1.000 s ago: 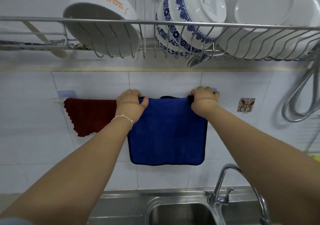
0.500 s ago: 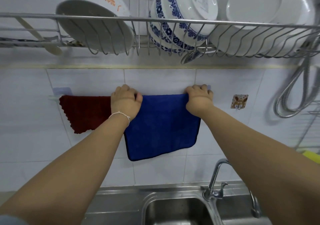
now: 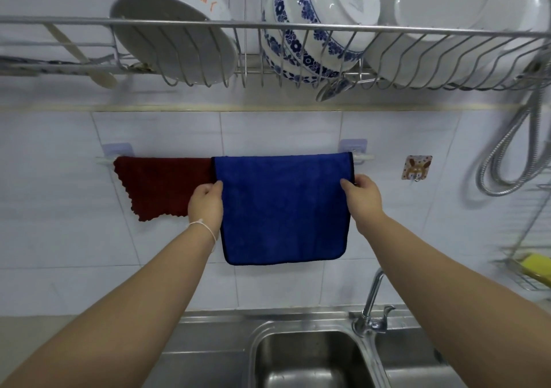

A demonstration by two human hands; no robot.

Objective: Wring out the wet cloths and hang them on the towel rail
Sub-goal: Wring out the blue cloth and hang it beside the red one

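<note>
A blue cloth hangs folded over the white towel rail on the tiled wall. To its left a dark red cloth hangs on the same rail, its right part behind the blue one. My left hand pinches the blue cloth's left edge about a third of the way down. My right hand pinches its right edge at the same height. Both arms reach up from below.
A wire dish rack with bowls and plates juts out overhead. Below are a steel sink and a tap. A shower hose hangs at right, above a wire basket with a yellow sponge. A small hook sits right of the rail.
Both hands have slid from the cloth's top at the rail down to its side edges. The blue cloth now hangs flatter and straighter.
</note>
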